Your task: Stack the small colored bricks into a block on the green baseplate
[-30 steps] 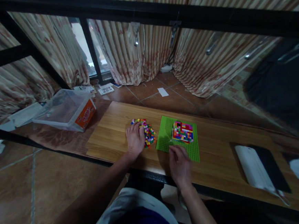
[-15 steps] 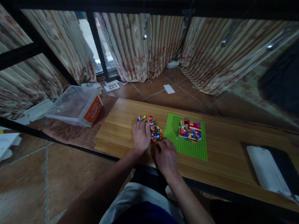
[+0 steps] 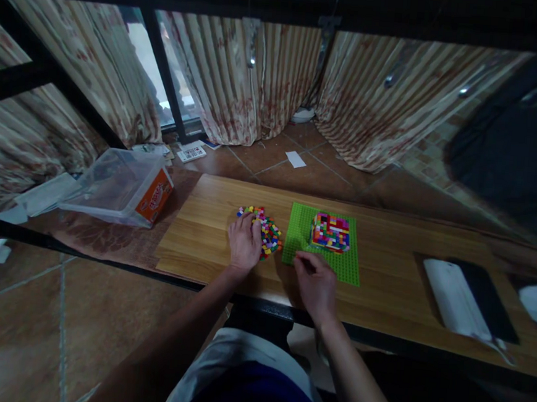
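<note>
A pile of small coloured bricks [image 3: 268,233] lies on the wooden table [image 3: 201,233]. Right of it is a green baseplate [image 3: 349,269] carrying a flat multicoloured block of bricks [image 3: 331,232]. My left hand [image 3: 243,247] rests on the table with its fingers laid flat against the pile's left side. My right hand [image 3: 316,283] hovers at the baseplate's near left corner, fingers curled into a pinch. What the pinch holds is too small to see.
A clear plastic box with an orange label [image 3: 123,186] stands on the brown mat left of the table. A white object [image 3: 451,297] lies on a dark pad at the right. Black frame bars cross overhead, with curtains and papers on the tiled floor behind.
My right hand reached left to the brick pile, then came back to the baseplate's near left corner. My left hand stayed beside the pile.
</note>
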### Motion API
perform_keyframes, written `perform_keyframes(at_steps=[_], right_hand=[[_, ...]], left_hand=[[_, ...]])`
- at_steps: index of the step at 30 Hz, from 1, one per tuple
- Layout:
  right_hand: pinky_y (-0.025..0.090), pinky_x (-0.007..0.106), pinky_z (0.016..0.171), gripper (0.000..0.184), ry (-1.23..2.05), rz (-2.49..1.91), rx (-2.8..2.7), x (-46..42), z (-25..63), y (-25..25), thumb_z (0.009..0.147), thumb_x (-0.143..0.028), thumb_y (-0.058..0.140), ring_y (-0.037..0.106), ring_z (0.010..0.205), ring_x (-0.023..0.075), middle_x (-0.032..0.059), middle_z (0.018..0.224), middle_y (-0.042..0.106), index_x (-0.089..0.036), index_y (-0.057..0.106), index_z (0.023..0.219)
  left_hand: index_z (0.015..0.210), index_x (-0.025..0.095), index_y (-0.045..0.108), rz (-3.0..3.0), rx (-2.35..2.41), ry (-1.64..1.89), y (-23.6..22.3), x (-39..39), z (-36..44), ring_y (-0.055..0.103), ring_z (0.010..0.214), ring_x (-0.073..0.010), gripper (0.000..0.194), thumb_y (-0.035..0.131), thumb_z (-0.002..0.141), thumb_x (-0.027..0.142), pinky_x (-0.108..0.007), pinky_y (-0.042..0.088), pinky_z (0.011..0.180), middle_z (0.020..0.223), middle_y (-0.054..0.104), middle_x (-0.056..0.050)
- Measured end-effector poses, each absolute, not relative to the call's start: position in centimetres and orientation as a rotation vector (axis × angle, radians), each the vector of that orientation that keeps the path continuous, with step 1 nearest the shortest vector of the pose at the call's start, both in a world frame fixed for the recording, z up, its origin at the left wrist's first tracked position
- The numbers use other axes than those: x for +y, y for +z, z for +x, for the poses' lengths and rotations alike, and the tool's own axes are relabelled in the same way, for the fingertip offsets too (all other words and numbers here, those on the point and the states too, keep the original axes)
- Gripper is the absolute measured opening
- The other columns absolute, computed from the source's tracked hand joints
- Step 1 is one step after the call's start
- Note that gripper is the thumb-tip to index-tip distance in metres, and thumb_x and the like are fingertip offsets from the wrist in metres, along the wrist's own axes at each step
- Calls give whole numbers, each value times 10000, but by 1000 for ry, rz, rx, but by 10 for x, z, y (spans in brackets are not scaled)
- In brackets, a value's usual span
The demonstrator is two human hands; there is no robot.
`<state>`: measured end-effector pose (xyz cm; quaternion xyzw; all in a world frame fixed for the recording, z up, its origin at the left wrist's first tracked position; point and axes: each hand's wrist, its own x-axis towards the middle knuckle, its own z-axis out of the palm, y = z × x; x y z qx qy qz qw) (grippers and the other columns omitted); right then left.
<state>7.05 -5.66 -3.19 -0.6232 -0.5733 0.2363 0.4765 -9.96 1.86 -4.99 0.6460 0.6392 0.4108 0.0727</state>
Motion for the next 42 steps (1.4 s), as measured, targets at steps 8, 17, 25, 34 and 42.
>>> perform_keyframes(at_steps=[8,17,25,34,42], right_hand=[[515,371,832,250,376,-1599,-1458,-50,110,-22,902,-319,520,661,925,212,96,1002,721,-191,724,972],[468,353,755,286,158,-1663,-1748,-24,140,-4,936,-357,464,609,811,217,88,886,687,-192,692,885],[457,403,850,301,82,-1678,-1903,-16,144,-9,939,-341,448,557,917,247,101,925,627,-199,703,869],[473,413,855,244,82,-1626,-1797,-10,145,-12,914,-342,501,586,920,247,90,915,641,-207,685,831],[492,418,874,294,44,-1618,-1768,-16,144,-20,934,-363,468,599,944,236,90,976,649,-223,710,843]], left_hand=[[1158,159,617,1928,1917,1190,-46,18,-100,583,1150,-276,360,349,1009,349,-464,432,1011,1210,661,-130],[1167,174,616,1918,1937,1209,-49,19,-100,586,1149,-281,374,346,1007,377,-476,425,1018,1217,659,-129],[1173,168,617,1918,1946,1201,-50,19,-99,585,1158,-282,387,335,1011,380,-473,438,1003,1206,665,-130],[1159,175,611,1924,1923,1215,-51,19,-100,590,1133,-279,366,351,1006,382,-486,438,1008,1219,654,-127],[1161,184,608,1919,1913,1213,-51,19,-100,582,1155,-276,362,348,1003,379,-491,431,1019,1218,652,-130]])
